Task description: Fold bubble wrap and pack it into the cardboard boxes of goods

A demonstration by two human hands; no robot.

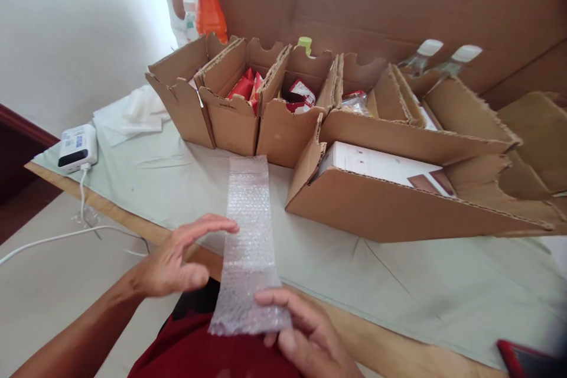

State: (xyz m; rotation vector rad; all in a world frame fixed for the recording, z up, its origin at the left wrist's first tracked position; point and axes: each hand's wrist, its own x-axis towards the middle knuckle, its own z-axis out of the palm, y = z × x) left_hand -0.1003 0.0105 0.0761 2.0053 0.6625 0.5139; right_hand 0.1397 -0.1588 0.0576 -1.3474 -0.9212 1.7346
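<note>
Red clothing (186, 348): nearest, beneath the overhanging end of the bubble wrap (248, 236).
Cardboard boxes (381, 212): across the far and right table (336, 266).
Bubble wrap: far end on table, near boxes; near end past table edge.
Right hand (321, 336): gripping the near right corner, apparently lightly.
Left hand (177, 260): spread, grasping nothing; contact at wrap's left edge cannot be told.
Slip risk: loosened right fingers could let the strip slide lapward.

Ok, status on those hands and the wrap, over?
Left hand open, at left edge of wrap. Right hand holding near end. Boxes just beyond far end.
</note>
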